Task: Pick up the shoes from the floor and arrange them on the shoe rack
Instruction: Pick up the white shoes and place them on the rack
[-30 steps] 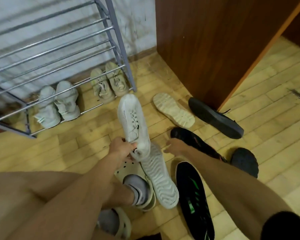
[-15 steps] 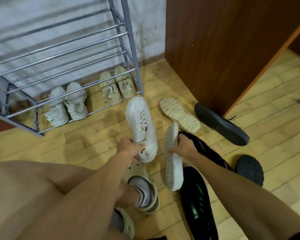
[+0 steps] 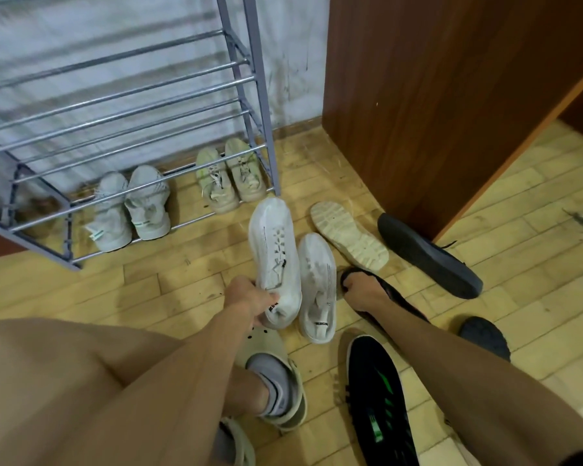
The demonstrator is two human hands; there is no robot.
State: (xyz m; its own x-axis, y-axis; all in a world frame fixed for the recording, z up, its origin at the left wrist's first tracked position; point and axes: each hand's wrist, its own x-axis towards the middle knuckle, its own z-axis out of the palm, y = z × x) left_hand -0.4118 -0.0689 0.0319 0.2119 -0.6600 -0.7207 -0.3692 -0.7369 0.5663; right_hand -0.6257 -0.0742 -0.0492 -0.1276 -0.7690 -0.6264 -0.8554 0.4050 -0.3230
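Observation:
My left hand (image 3: 249,297) grips the heel of a white sneaker (image 3: 273,247), toe pointing toward the shoe rack (image 3: 262,129). Beside it sits its mate, a second white sneaker (image 3: 317,280), upright; my right hand (image 3: 355,290) holds that one by its right side. The grey metal rack stands at the left against the wall. Its bottom tier carries a white pair (image 3: 132,210) and a beige pair (image 3: 229,178); the upper bars are bare.
On the wooden floor lie a beige shoe sole-up (image 3: 349,235), a black shoe (image 3: 428,257) by the brown cabinet (image 3: 418,95), a black-and-green shoe (image 3: 381,405), and two more black shoes (image 3: 485,334) (image 3: 394,297). My foot in a cream clog (image 3: 276,375) is below.
My right hand picked the second white sneaker off the floor, turned it from sole-up to upright, and brought it beside the one in my left hand.

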